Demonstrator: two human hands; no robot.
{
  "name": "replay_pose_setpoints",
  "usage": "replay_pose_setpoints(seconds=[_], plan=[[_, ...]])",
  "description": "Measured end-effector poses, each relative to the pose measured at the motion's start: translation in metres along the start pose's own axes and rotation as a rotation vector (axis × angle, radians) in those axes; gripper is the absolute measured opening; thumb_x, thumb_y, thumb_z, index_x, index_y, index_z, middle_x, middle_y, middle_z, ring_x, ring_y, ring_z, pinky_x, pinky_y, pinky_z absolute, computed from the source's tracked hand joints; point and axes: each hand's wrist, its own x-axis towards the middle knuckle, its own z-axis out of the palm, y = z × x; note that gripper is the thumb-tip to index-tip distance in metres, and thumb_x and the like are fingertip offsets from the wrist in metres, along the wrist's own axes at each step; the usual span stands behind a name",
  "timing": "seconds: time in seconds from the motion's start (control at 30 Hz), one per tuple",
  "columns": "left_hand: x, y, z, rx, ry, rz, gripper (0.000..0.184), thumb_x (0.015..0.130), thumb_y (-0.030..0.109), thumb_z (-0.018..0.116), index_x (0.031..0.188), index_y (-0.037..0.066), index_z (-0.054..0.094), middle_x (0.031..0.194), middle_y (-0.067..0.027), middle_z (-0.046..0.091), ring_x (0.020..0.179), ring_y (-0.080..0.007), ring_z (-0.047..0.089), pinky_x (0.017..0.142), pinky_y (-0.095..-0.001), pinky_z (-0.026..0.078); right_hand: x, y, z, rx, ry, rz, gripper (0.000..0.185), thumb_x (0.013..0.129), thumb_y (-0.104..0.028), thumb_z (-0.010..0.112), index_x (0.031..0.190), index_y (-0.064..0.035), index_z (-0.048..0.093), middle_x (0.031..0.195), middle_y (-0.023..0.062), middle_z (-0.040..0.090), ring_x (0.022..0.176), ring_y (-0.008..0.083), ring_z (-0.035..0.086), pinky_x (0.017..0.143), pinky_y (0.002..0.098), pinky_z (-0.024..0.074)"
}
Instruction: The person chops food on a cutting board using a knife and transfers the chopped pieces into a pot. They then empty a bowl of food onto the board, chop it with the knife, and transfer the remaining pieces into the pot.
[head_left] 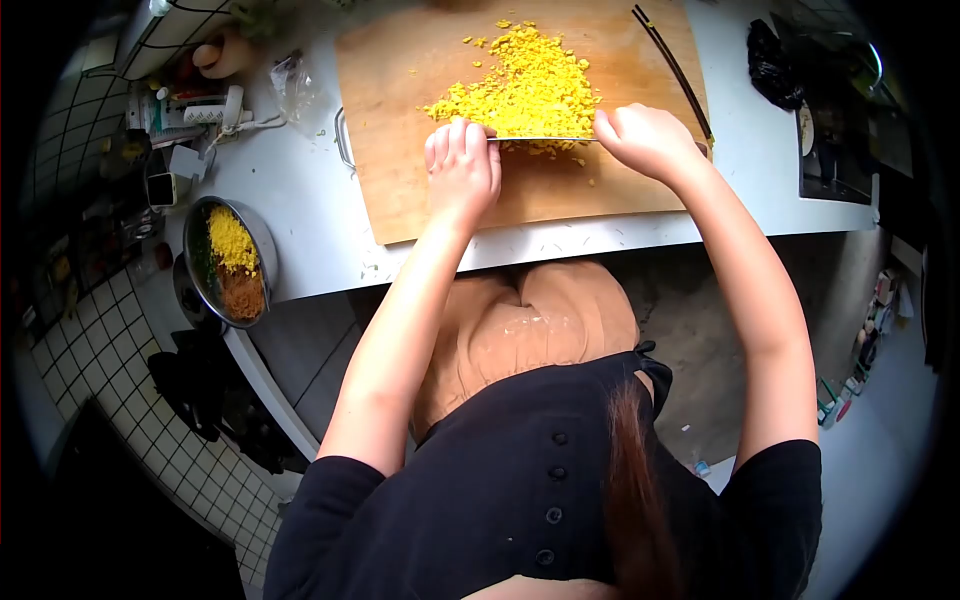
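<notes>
Chopped yellow food (535, 85) lies heaped on a wooden cutting board (400, 190). A knife (545, 139) spans the near edge of the heap, seen as a thin line from its top edge. My right hand (640, 137) is closed around the knife's right end, where the handle is mostly hidden. At the blade's left end, my left hand (463, 165) rests with its fingers bent side by side, pressed together on the blade's tip. Small yellow bits lie on the board on the near side of the blade.
A metal bowl (265, 245) with yellow and brown shredded food stands at the left. Black chopsticks (672, 70) lie along the board's right side. A clear plastic bag (293, 88) is left of the board, and a black bag (773, 65) sits at the right.
</notes>
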Motion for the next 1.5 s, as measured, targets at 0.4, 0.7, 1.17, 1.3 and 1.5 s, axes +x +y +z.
replay_pose_setpoints(seconds=[0.4,0.7,1.17,1.3,1.5], plan=[[0.009,-0.003,0.002,0.011,-0.074,-0.027,0.027,0.066,0.008,0.057,0.093,0.009,0.052,0.094,-0.0096,0.05,0.098,-0.0292,0.047,0.092,-0.0407,0.033,0.025,0.005,-0.012,-0.004,-0.102,0.041,0.052,0.089,-0.036,0.03,0.071,0.003,0.059,0.076,0.0218,0.062,0.072,0.0368,0.06,0.071,0.0461,0.0474],[0.014,0.001,0.003,0.02,-0.054,-0.032,0.026,0.066,0.009,0.057,0.092,0.009,0.052,0.093,-0.0091,0.049,0.096,-0.0273,0.046,0.09,-0.039,0.033,0.038,0.01,-0.019,-0.105,-0.133,0.007,0.053,0.088,-0.036,0.028,0.072,0.0004,0.062,0.075,0.0187,0.064,0.072,0.0332,0.062,0.07,0.0438,0.0491],[0.026,-0.007,0.01,0.066,0.003,-0.142,0.028,0.065,0.01,0.059,0.091,0.009,0.052,0.094,-0.0104,0.049,0.097,-0.0284,0.045,0.091,-0.04,0.032,0.044,-0.008,-0.047,-0.101,-0.143,0.018,0.048,0.087,-0.033,0.029,0.084,-0.0011,0.064,0.09,0.0194,0.065,0.082,0.0339,0.062,0.076,0.0433,0.0483],[0.033,0.01,0.01,0.1,0.003,-0.092,0.029,0.063,0.007,0.059,0.091,0.009,0.051,0.094,-0.0104,0.049,0.095,-0.0292,0.045,0.088,-0.0406,0.034,0.061,0.007,-0.036,-0.038,-0.085,-0.007,0.051,0.089,-0.035,0.029,0.075,0.0033,0.06,0.082,0.0217,0.064,0.077,0.0366,0.061,0.074,0.0463,0.0472],[0.027,0.0,0.01,0.071,0.017,-0.137,0.03,0.062,0.007,0.058,0.091,0.008,0.051,0.093,-0.01,0.048,0.095,-0.0289,0.045,0.089,-0.0409,0.033,0.064,0.001,-0.045,-0.115,-0.177,-0.003,0.048,0.086,-0.035,0.03,0.094,-0.0051,0.067,0.097,0.0166,0.067,0.087,0.031,0.063,0.08,0.0421,0.0486]])
